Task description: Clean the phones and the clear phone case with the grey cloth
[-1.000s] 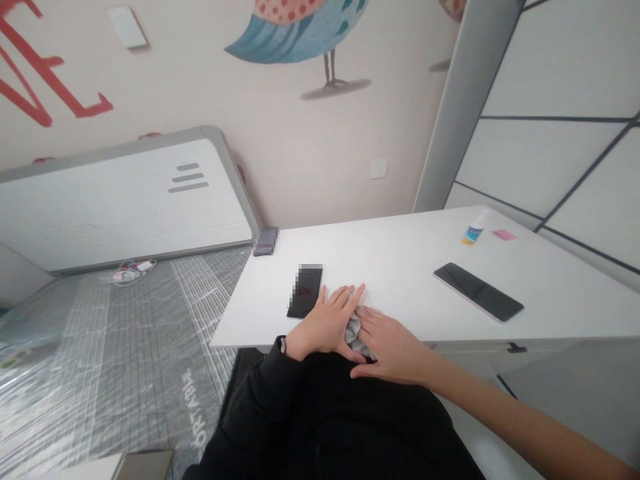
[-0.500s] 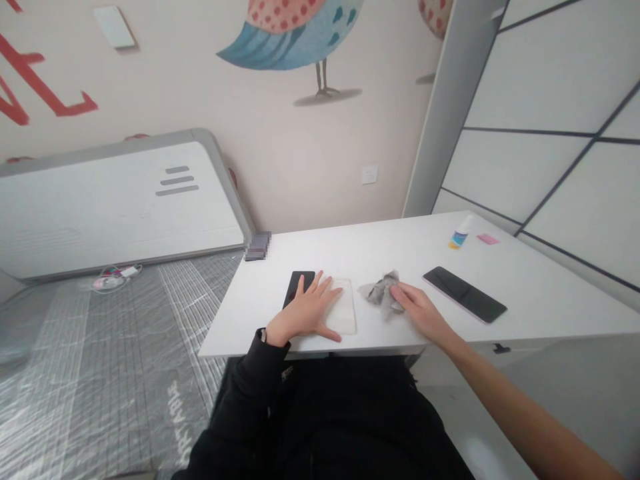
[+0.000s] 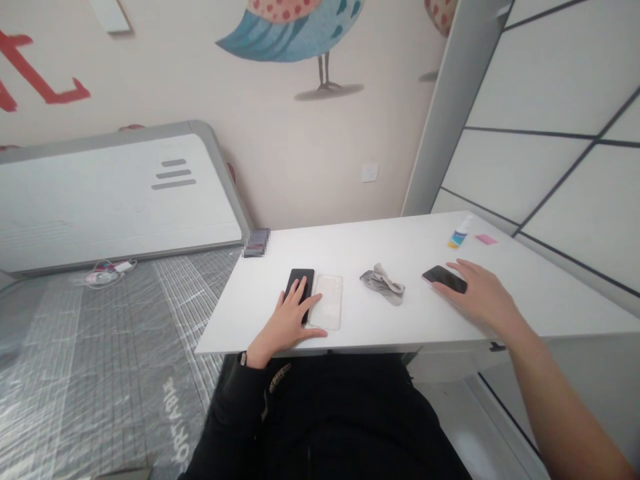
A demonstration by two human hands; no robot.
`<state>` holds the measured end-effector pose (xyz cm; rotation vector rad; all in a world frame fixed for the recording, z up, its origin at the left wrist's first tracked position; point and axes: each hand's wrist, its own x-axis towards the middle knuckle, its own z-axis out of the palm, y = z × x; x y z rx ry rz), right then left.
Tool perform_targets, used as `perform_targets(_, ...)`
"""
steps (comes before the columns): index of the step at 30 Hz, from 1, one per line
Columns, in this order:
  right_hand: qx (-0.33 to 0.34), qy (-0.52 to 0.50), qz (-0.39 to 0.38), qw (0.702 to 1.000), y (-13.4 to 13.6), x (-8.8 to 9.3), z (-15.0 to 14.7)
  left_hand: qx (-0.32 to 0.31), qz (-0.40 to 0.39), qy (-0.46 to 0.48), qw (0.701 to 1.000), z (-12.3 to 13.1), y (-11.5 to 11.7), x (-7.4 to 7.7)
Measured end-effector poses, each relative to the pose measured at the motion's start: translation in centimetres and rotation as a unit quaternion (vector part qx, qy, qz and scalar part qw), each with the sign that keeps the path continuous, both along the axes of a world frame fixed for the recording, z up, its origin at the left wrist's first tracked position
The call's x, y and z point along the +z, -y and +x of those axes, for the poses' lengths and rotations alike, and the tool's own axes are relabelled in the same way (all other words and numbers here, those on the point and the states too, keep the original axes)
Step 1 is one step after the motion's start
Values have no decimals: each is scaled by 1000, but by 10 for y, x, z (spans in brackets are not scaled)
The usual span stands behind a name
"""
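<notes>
My left hand (image 3: pixel 287 323) lies with its fingers spread across a black phone (image 3: pixel 303 275) and the left edge of a clear phone case (image 3: pixel 330 303). That case lies flat beside the black phone. A crumpled grey cloth (image 3: pixel 384 283) rests on the table between my hands, touched by neither. At the right, my right hand (image 3: pixel 480 290) has closed around a dark-screened phone (image 3: pixel 446 278), thumb along the near edge and fingers along the far edge. The phone lies on the table, its right part hidden under my palm.
The white table (image 3: pixel 320 250) carries a white and blue bottle (image 3: pixel 459 235) and a pink slip (image 3: pixel 486 239) at the back right. A blurred dark stack (image 3: pixel 257 243) sits at the back left corner. White cabinet panels (image 3: pixel 530 173) rise at the right.
My right hand has let go of the cloth and moved right onto the dark-screened phone. My left hand has shifted left, and the clear case has slid left with it.
</notes>
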<state>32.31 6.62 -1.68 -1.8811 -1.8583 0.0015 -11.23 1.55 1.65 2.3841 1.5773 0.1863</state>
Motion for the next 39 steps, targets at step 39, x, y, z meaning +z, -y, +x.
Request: perform_targets(39,305,-445,39,841,96,6,-197,94,-212,714,661,105,58,-19)
